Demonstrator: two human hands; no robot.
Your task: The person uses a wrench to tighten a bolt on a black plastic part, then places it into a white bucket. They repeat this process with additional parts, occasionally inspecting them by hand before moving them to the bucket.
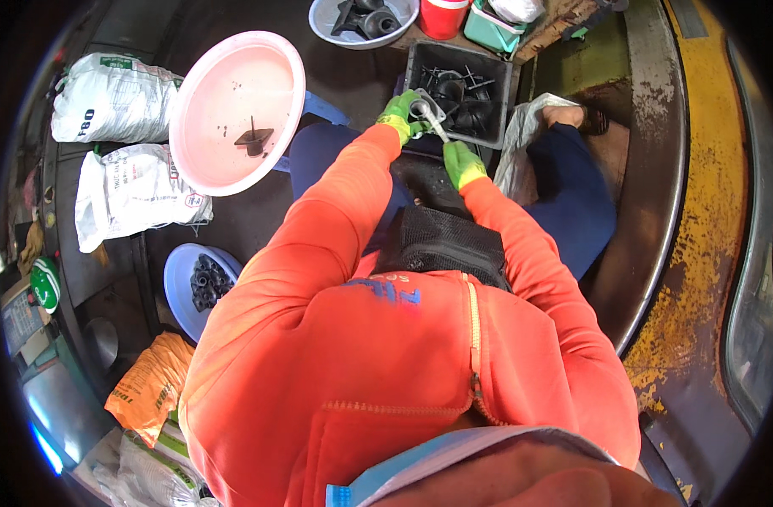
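Note:
My left hand (400, 116), in a green and yellow glove, is closed on the edge of a grey part (433, 101) with a round opening. A slim pale stick-like tool (438, 128) reaches into that opening; its exact kind is too small to tell. My right hand (463, 165), gloved the same way, is closed around the tool's near end. Both hands are at the near left edge of a black crate (502, 106), which holds several dark moulded parts (468, 117) with thin rods sticking up.
A pink basin (205, 106) to the left holds a dark part with an upright rod (253, 139). A blue basin (178, 279) and a pale basin (321, 10) hold black parts. White sacks (120, 106) stand far left. A red container (442, 19) and green basket (490, 32) stand behind the crate.

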